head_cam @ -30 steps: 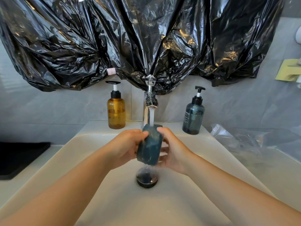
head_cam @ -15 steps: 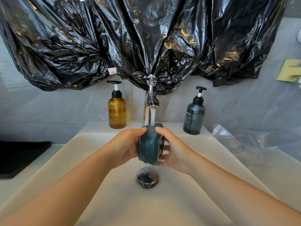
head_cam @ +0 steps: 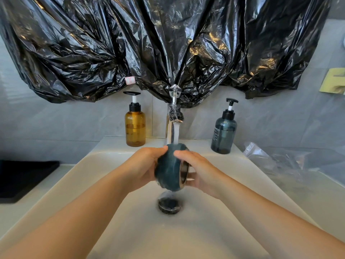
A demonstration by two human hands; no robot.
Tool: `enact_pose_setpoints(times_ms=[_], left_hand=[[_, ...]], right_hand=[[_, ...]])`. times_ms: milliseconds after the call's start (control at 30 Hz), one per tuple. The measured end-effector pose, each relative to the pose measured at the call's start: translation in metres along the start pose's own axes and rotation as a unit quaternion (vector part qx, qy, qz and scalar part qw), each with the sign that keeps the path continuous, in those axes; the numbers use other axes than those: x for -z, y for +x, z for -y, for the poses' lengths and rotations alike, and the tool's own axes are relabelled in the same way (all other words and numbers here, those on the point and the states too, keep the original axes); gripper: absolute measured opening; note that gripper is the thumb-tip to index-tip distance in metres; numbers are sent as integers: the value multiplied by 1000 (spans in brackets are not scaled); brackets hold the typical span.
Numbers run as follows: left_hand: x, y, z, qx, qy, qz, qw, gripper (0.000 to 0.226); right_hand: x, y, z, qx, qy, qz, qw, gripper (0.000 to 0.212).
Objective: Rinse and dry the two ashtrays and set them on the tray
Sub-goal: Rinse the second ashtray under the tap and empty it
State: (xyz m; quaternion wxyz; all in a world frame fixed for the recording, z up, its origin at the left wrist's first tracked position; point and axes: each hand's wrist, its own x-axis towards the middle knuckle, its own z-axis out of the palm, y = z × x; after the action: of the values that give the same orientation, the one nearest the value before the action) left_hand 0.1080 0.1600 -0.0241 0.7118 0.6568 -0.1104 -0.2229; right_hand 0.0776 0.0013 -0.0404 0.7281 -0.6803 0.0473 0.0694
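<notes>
**Inspector A:** What blocked the middle of the white ceramic basin (head_cam: 104, 184)?

**Inspector B:** Both hands, left hand (head_cam: 144, 168) and right hand (head_cam: 197, 170), clasped a dark teal round ashtray with a metal rim (head_cam: 169, 168) directly under the chrome tap (head_cam: 170, 126), above the black round drain (head_cam: 169, 204). The water stream struck the ashtray's top.

**Inspector A:** And the back ledge?

**Inspector B:** An amber pump bottle (head_cam: 135, 126) stood left of the tap, a grey-blue pump bottle (head_cam: 224, 133) right of it. Crumpled black plastic sheeting (head_cam: 168, 43) hung low overhead.

**Inspector A:** Free passage?

**Inspector B:** The basin's near floor lay open between the forearms. Clear plastic wrap (head_cam: 280, 159) cluttered the right counter; a black flat mat (head_cam: 24, 176) occupied the left.
</notes>
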Motion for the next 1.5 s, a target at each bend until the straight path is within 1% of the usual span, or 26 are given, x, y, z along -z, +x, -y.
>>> enact_pose_setpoints(times_ms=[67, 133, 200, 267, 333, 400, 467, 533, 567, 600, 633, 700, 733, 767, 833, 900, 967, 1067, 1100, 1133, 1200, 1267, 1300, 1367, 1433, 1500], left_hand=[[1, 2, 2, -1, 18, -21, 1000, 31], [1, 2, 4, -9, 27, -17, 999, 29], [0, 2, 4, -14, 26, -10, 1000, 28], [0, 1, 3, -12, 21, -9, 1000, 27], [-1, 1, 2, -6, -2, -9, 1000, 26], [-1, 1, 0, 1, -25, -12, 1000, 24], [1, 1, 1, 8, -28, -20, 999, 27], [2, 2, 3, 11, -21, -31, 999, 29], [2, 1, 3, 7, -23, -34, 999, 29], [1, 1, 4, 2, -26, -38, 999, 27], [0, 1, 4, -3, -29, -42, 999, 26], [-1, 0, 4, -13, -39, -52, 998, 22], [-2, 0, 3, -16, -47, -54, 997, 19], [-2, 0, 2, -16, -55, -54, 997, 16], [0, 0, 0, -10, -64, -57, 996, 13], [1, 1, -2, -5, -60, -62, 996, 15], [2, 1, -2, 1, -62, -70, 996, 14], [1, -1, -3, 10, -74, -71, 995, 14], [1, -2, -4, 14, -85, -71, 994, 15], [1, -3, -4, 19, -99, -70, 992, 17], [2, -4, -5, 35, -136, -59, 988, 23], [4, -5, -5, 53, -151, -47, 986, 32], [4, -5, -6, 57, -150, -47, 986, 35], [4, -5, -6, 47, -138, -53, 988, 29], [1, -3, -6, 29, -131, -58, 989, 19], [-3, -2, -4, 17, -129, -65, 989, 15]], right_hand=[[-2, 1, 1, 13, -19, -19, 1000, 54], [-2, 1, 0, -47, 35, -7, 998, 59], [0, -2, 0, -121, 120, 16, 985, 69], [2, -5, -1, -133, 151, 34, 979, 73], [2, -5, 0, -94, 119, 25, 988, 67], [2, -2, 1, -20, 9, -7, 1000, 64], [1, 1, 0, 56, -100, -42, 992, 70], [0, 0, 0, 90, -118, -39, 988, 66], [-1, 0, -1, 74, -95, -27, 992, 62], [0, -1, 0, 33, -58, -10, 998, 60], [0, -2, -1, -22, -16, 5, 1000, 63], [3, -3, -2, -120, 71, 29, 990, 78], [3, -3, -2, -136, 106, 39, 984, 83], [4, -3, -1, -132, 123, 46, 983, 83], [3, -5, 1, -98, 85, 32, 991, 77], [0, -4, 3, -42, -11, -9, 999, 71], [0, -3, 3, 11, -97, -49, 994, 67], [1, -2, 1, 50, -163, -91, 981, 53], [1, -1, 1, 41, -159, -95, 982, 51], [2, 0, 0, 20, -126, -89, 988, 52], [4, 1, -2, -35, -25, -44, 998, 54], [6, 2, -4, -76, 58, 3, 995, 60], [7, 4, -4, -82, 85, 11, 993, 60], [7, 4, -4, -77, 101, 4, 992, 56], [6, 3, -2, -63, 87, -26, 994, 52], [5, 1, 1, -50, 71, -52, 995, 50]])
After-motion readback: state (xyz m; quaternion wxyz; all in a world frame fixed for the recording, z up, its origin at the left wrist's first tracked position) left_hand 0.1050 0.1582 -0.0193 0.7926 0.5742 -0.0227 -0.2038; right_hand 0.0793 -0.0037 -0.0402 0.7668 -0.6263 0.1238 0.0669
